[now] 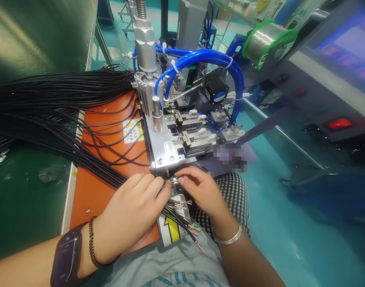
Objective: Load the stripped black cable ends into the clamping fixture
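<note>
My left hand (134,207) is curled over a bundle of black cables (107,173), and its thumb and forefinger reach the front of the machine. The cables' stripped ends (196,229), with thin coloured wires, stick out below that hand. Facing it, my right hand (202,191) pinches at a small silver connector (174,180) on the machine's dark front track. The fingertips of both hands almost meet there. The left palm hides part of the cables, and the fingers partly cover the connector. Just behind stands the machine's metal plate (163,147).
Many black cables (51,89) lie across the orange board (89,199) on the left. Blue air hoses (209,56) arch over the machine. A solder wire spool (269,42) and a control box with a red lit switch (339,122) stand to the right.
</note>
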